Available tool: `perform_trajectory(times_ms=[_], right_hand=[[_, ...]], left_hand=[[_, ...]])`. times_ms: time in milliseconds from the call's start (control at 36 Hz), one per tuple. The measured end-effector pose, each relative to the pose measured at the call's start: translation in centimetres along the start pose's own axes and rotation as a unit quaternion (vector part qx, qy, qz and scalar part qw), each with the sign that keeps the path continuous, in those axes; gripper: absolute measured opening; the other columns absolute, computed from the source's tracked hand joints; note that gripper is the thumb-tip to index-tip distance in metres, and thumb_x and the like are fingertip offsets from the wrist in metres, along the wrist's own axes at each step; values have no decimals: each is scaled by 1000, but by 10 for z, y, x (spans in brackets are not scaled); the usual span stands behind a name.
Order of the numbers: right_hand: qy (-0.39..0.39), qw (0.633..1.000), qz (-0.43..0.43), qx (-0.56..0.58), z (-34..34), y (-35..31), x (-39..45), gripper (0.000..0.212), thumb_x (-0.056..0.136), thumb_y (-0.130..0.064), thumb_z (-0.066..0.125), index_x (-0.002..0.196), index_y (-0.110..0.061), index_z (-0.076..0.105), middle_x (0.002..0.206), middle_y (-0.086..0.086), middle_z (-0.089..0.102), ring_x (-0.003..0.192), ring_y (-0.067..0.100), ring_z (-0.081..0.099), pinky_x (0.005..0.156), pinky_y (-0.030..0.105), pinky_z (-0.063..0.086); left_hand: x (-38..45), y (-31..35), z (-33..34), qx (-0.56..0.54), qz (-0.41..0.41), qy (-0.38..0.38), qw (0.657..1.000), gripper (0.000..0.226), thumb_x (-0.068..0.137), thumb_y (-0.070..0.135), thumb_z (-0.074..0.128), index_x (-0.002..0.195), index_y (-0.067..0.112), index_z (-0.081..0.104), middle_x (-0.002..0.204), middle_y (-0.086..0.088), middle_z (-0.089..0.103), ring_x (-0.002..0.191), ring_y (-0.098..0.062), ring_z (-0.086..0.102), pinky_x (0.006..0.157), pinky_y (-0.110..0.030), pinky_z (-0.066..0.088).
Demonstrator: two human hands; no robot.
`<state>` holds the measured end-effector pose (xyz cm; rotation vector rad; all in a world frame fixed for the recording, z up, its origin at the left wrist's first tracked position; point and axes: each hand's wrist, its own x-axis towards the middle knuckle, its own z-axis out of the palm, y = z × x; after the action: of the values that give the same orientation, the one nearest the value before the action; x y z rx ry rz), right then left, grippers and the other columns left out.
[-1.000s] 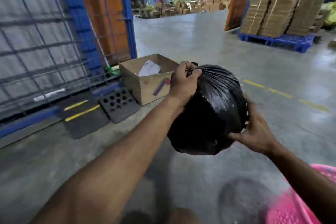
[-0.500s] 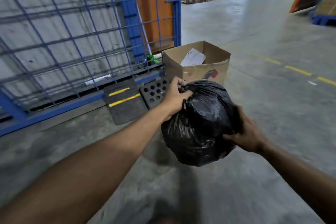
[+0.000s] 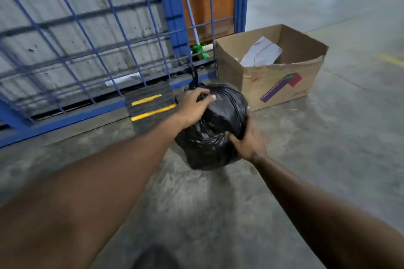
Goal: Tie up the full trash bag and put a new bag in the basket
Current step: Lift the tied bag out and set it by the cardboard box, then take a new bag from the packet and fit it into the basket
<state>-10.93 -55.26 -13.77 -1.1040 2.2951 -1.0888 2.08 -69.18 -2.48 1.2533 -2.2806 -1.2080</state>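
Observation:
A full black trash bag point(image 3: 213, 129), round and shiny, hangs low over the concrete floor in front of me. My left hand point(image 3: 195, 107) grips its gathered, knotted top, and a short twist of plastic sticks up behind my fingers. My right hand point(image 3: 248, 141) is pressed against the bag's lower right side with the fingers curled into the plastic. The basket is out of view, and no new bag shows.
An open cardboard box point(image 3: 277, 81) with white paper inside stands just right of the bag. A blue wire fence point(image 3: 105, 35) runs along the left and back. A black ramp with yellow stripes point(image 3: 150, 106) lies at its foot. Bare concrete floor point(image 3: 338, 148) spreads to the right.
The bag has dropped lower and closer to the fence and the box, with both hands still on it. My view has tilted down and left, and the pink basket has left the frame.

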Motion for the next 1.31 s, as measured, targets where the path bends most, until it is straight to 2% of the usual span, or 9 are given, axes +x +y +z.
perform_trajectory(times_ms=[111,250,444,583,861,1056,1139,1222,1306], right_hand=[[-177,976,50,-119,38,11,29,103,95,-48,64,163,-37,-13,174,19,4,157,42,20,125,48,26],[-192,970,84,-127,50,13,35,112,90,-54,69,160,-42,-19,174,16,-3,159,40,13,127,51,22],[-165,976,59,-129,-8,0,13,89,94,-44,64,165,-25,14,161,19,34,147,38,38,121,49,34],[-165,974,8,-155,-74,-23,-39,41,99,-34,61,137,-20,57,125,5,67,106,19,64,83,29,54],[-130,964,21,-231,-227,-51,-212,34,97,-43,65,125,-25,70,103,-7,77,91,12,71,89,35,57],[-18,965,89,-248,-329,-33,-367,31,97,-40,66,123,-24,72,85,-18,68,82,8,68,80,28,53],[41,964,118,-235,-368,-22,-444,28,96,-35,69,120,-21,74,81,-15,70,75,9,70,80,30,56],[74,964,135,-215,-394,-16,-497,26,96,-30,70,118,-16,73,82,-4,77,74,14,76,77,29,57],[114,958,177,-193,-420,-4,-562,24,97,-27,70,116,-13,73,81,-3,77,75,18,78,72,25,55]], left_hand=[[-10,-51,25,148,-46,-118,981,76,96,57,56,160,27,28,171,-4,17,158,-26,18,126,-40,20],[-29,-99,42,232,-49,-175,956,87,91,50,66,162,24,22,172,-12,11,159,-29,15,127,-37,21],[-61,-82,27,201,38,-106,973,58,96,40,63,149,27,42,144,-8,43,135,-29,47,108,-35,40],[-96,-49,17,135,121,-76,980,44,96,29,65,139,25,54,129,-2,51,118,-16,55,97,-25,41],[-184,43,55,104,265,-121,951,26,94,25,68,119,26,69,110,4,61,100,-8,63,92,-26,52],[-273,120,133,101,394,-220,887,20,95,28,65,114,30,71,108,10,70,102,-5,64,81,-12,41],[-326,150,176,89,446,-261,852,17,93,28,66,108,31,74,102,11,74,98,-2,66,82,-16,44],[-376,167,207,64,480,-296,823,18,90,21,68,104,25,78,98,10,76,91,-1,67,79,-1,39],[-443,180,247,53,534,-364,761,17,88,20,67,102,24,77,98,7,76,90,-4,68,87,-16,51]])
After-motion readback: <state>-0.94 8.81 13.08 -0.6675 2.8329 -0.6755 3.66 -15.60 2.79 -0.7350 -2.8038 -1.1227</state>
